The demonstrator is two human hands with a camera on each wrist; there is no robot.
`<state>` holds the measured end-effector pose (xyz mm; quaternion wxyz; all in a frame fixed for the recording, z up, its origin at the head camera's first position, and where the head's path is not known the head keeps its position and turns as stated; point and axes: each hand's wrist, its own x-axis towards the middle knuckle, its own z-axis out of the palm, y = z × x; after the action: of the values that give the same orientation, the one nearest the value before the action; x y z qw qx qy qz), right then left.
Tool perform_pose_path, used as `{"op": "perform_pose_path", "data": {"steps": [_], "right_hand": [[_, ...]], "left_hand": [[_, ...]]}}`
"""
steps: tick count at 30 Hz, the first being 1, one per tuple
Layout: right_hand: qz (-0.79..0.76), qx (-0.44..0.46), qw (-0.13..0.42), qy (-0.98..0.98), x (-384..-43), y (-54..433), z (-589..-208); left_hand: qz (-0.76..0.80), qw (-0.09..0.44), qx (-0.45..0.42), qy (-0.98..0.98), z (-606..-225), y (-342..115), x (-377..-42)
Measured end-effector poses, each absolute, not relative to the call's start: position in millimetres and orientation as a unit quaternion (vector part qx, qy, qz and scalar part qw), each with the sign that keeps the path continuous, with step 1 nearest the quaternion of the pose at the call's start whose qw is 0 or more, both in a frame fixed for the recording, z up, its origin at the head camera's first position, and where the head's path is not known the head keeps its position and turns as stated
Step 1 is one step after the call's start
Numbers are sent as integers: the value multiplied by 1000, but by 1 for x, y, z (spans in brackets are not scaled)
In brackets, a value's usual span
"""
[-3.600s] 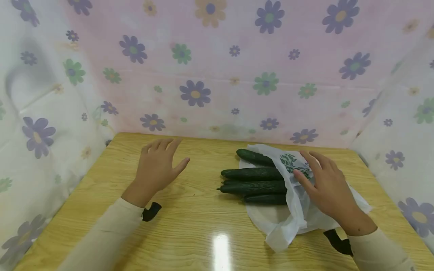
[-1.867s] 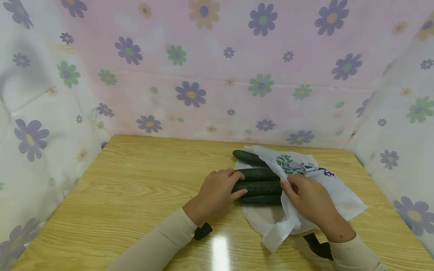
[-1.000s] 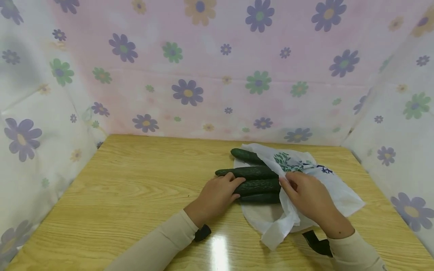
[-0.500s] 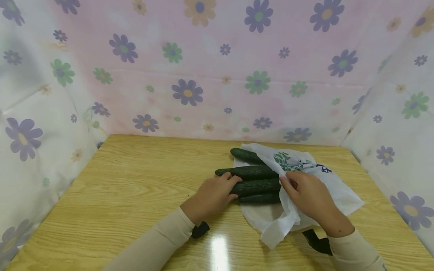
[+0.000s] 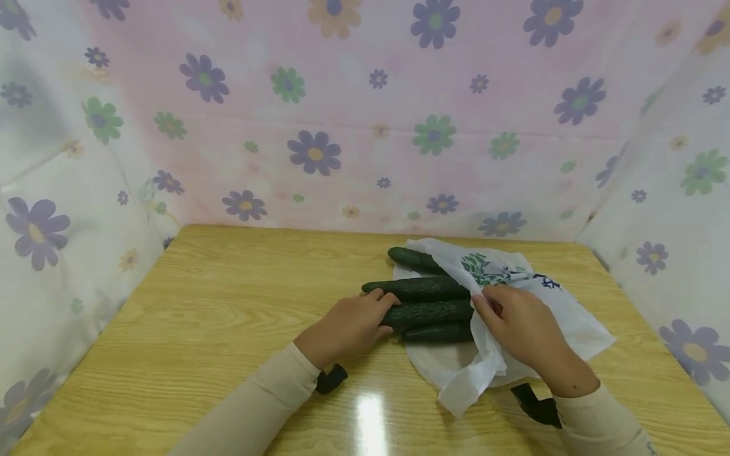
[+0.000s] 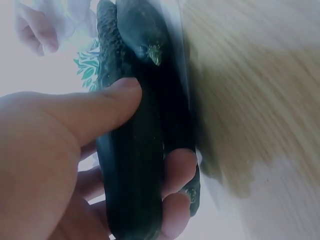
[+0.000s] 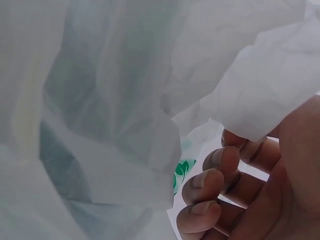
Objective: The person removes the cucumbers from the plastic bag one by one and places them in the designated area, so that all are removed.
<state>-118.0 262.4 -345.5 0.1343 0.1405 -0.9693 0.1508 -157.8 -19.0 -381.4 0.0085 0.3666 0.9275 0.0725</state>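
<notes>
In the head view, my left hand (image 5: 348,323) grips a dark green cucumber (image 5: 430,313) near its left end. The left wrist view has the thumb across the cucumber (image 6: 132,175) and fingers curled round its other side. Its far part lies in the mouth of a white plastic bag (image 5: 570,326) with green leaf print. My right hand (image 5: 521,326) pinches the edge of the bag's mouth between thumb and fingers. In the right wrist view, curled fingers (image 7: 202,185) show beside the crumpled plastic. More cucumbers stick out: one behind (image 5: 419,289), one in front (image 5: 439,333).
Another cucumber (image 5: 413,258) pokes from the back of the bag's mouth. A bag handle (image 5: 459,392) trails toward the front of the wooden table (image 5: 228,285). A flowered cloth (image 5: 365,114) hangs behind and on both sides.
My left hand came in from the left, took hold of the cucumber and has lately drawn it slightly left. My right hand went from lying open over the bag to pinching its edge.
</notes>
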Motion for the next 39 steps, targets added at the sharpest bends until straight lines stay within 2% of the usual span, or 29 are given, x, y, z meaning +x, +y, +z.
{"op": "perform_pose_path", "data": {"steps": [4, 11, 24, 39], "right_hand": [[153, 140, 130, -970, -118, 262, -345], [153, 143, 131, -969, -119, 262, -347], [152, 140, 121, -971, -120, 260, -348], [153, 144, 121, -970, -120, 261, -347]], "left_hand": [[67, 9, 374, 925, -382, -20, -159], [42, -27, 382, 923, -387, -14, -159], [36, -56, 346, 936, -396, -5, -155], [29, -2, 339, 940, -385, -15, -157]]}}
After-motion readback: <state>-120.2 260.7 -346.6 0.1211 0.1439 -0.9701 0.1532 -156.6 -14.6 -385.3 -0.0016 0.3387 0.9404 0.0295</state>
